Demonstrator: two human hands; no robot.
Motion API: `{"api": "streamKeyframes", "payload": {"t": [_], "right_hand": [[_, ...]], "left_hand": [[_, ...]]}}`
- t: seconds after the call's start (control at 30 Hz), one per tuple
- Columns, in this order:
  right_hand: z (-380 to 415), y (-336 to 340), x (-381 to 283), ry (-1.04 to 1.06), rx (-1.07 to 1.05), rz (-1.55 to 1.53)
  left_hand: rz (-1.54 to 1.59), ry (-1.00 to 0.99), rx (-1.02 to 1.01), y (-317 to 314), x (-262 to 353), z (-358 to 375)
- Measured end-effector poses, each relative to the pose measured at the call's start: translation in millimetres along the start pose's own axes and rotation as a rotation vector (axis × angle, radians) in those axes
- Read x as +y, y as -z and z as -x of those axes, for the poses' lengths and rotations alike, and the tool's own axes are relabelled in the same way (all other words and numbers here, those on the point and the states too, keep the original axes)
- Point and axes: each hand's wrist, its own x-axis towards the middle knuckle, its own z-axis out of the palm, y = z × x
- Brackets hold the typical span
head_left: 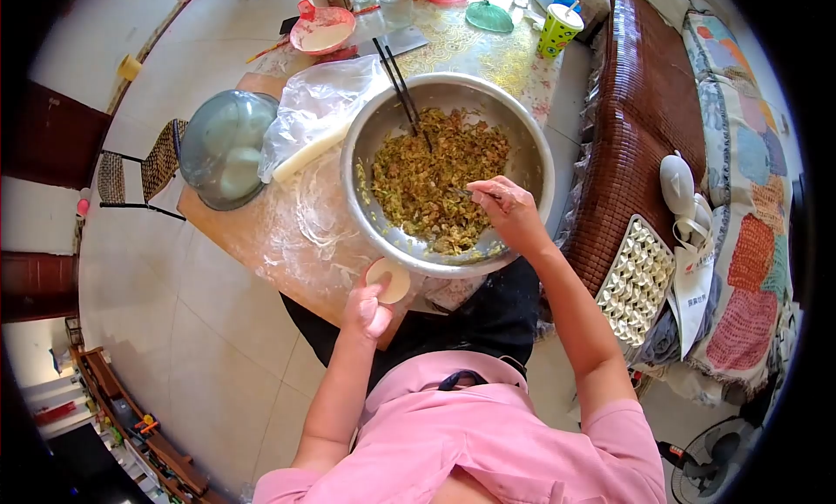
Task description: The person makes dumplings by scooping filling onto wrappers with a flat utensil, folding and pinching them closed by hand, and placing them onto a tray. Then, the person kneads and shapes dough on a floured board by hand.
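Observation:
A round dough wrapper (391, 282) rests in my left hand (369, 311), the thumb over its near edge and the fingers beneath. My right hand (505, 209) is closed on a thin metal utensil, perhaps a spoon (460, 192); its far end is in the chopped filling (435, 169). That filling lies in a large steel bowl (538, 142) on the table's near side. Dark chopsticks (396, 81) stand in the filling and lean over the bowl's far rim. The wrapper is just outside the bowl, at its near left.
A floured wooden board (239, 234) extends left of the bowl. On it are a dough roll (309, 151), a clear plastic bag (326, 103) and a covered glass bowl (228, 147). Farther back stand a red bowl (322, 31) and a green cup (559, 30). An egg tray (636, 277) sits on the right-hand sofa (649, 103).

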Motion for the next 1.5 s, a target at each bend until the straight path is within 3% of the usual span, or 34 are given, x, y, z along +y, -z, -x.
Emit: {"api": "streamKeyframes", "payload": {"t": [0.1,0.17,0.3,0.4,0.47,0.73,0.87,1.07,1.13,1.27,1.33,1.4,1.5], "right_hand": [[1.6,-1.6,1.4,0.076,-0.036,0.107],[6.4,0.8,4.1,-0.038,-0.231,0.142],[15.7,8.9,-11.7,-0.129,-0.345,0.118],[18.3,11.2,-1.0,-0.184,-0.257,-0.069],[18.2,12.1,4.6,-0.146,-0.255,-0.046],[32.4,8.1,-9.6,-0.434,-0.346,-0.167],[34.3,7.9,-19.0,-0.456,-0.339,-0.105],[45.0,8.8,-18.4,-0.531,-0.32,-0.344],[53.3,6.7,-19.7,-0.485,-0.224,-0.528],[80.2,-1.9,-27.7,-0.436,-0.158,-0.585],[96.7,-5.2,-32.9,0.02,-0.177,-0.205],[111.0,-12.7,-45.1,0.309,-0.189,0.04],[124.3,-21.8,-43.2,0.53,-0.285,0.06]], "left_hand": [[0.108,0.079,-0.041,-12.7,2.1,4.2],[0.124,0.084,-0.041,-22.5,0.5,7.2],[0.137,0.103,-0.094,-19.8,-7.2,4.4],[0.053,0.099,-0.054,-24.2,-10.8,8.5],[0.058,0.105,-0.055,-20.8,-16.3,6.0],[0.112,0.044,-0.075,-33.2,-26.1,14.6],[0.127,-0.006,-0.062,-44.3,-22.5,18.6],[0.191,-0.026,-0.046,-56.8,-17.2,27.7],[0.221,-0.024,-0.035,-60.3,-14.8,30.5],[0.237,0.029,-0.035,-61.7,-12.0,32.2],[0.228,0.046,-0.023,-61.5,-11.1,32.7],[0.211,0.073,0.019,-61.6,-10.4,32.3],[0.254,0.075,-0.078,-56.0,-11.1,27.6]]}}
